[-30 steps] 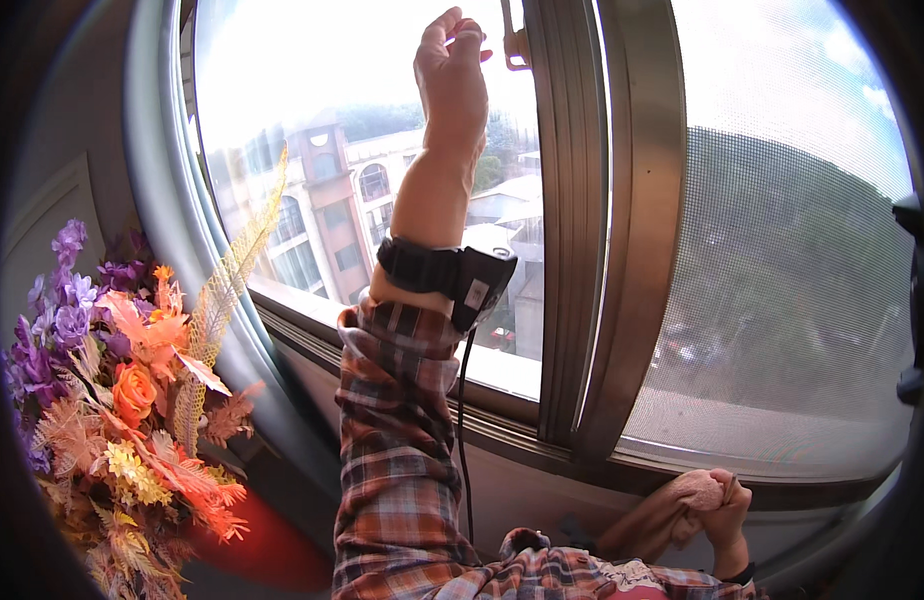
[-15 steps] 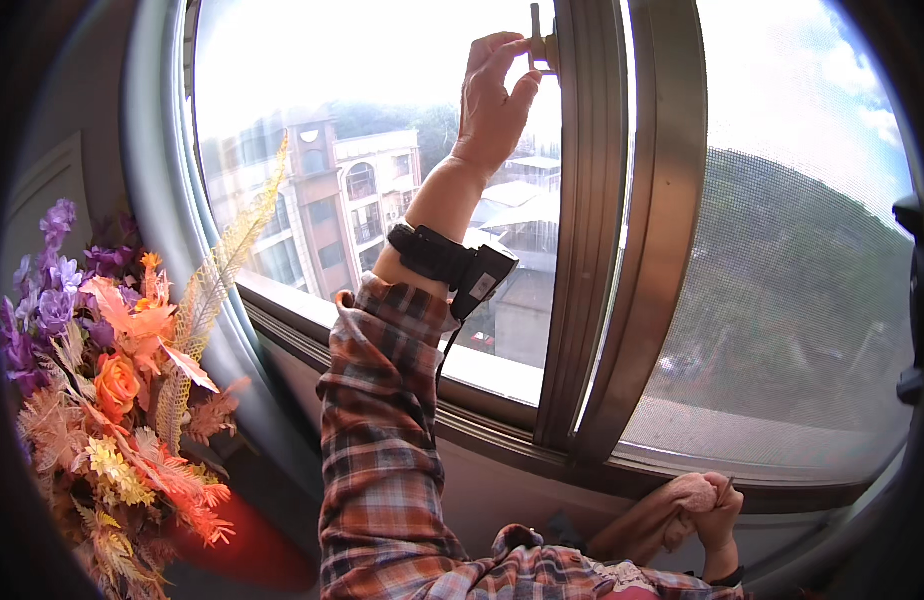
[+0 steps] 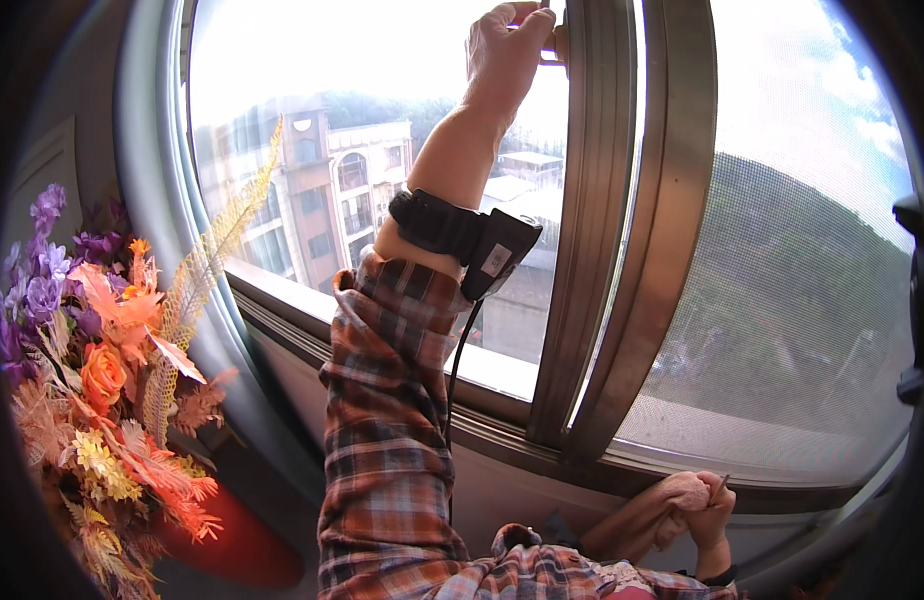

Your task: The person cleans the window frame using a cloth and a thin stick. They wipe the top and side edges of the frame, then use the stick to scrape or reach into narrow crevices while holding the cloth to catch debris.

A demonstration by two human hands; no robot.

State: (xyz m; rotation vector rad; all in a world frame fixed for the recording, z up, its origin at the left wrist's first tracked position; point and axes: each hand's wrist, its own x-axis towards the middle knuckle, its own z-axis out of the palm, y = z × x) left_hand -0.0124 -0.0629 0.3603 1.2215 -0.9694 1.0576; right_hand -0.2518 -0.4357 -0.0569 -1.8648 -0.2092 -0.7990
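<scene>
High at the top edge, my left hand (image 3: pixel 502 55) has its thumb and fingers closed on the handle of a brass-coloured window latch (image 3: pixel 556 45). The latch is fixed to the brown metal window frame (image 3: pixel 594 190), and its upper end is partly hidden by my fingers and cut off by the picture's edge. Low on the right, my right hand (image 3: pixel 712 520) is closed around a bunched pinkish-beige cloth (image 3: pixel 642 515) below the sill. A thin dark tip pokes out above that hand; I cannot make out what it is.
Orange, purple and yellow artificial flowers (image 3: pixel 102 375) above a red vase (image 3: pixel 237 540) stand at the left, near a grey-blue curtain (image 3: pixel 147 130). A mesh screen (image 3: pixel 782 300) covers the right window. My left wrist wears a black strapped device (image 3: pixel 497 250) with a cable.
My left hand has shifted up in view and its fingers have turned and closed more tightly on the latch handle. My right hand and the cloth have hardly moved.
</scene>
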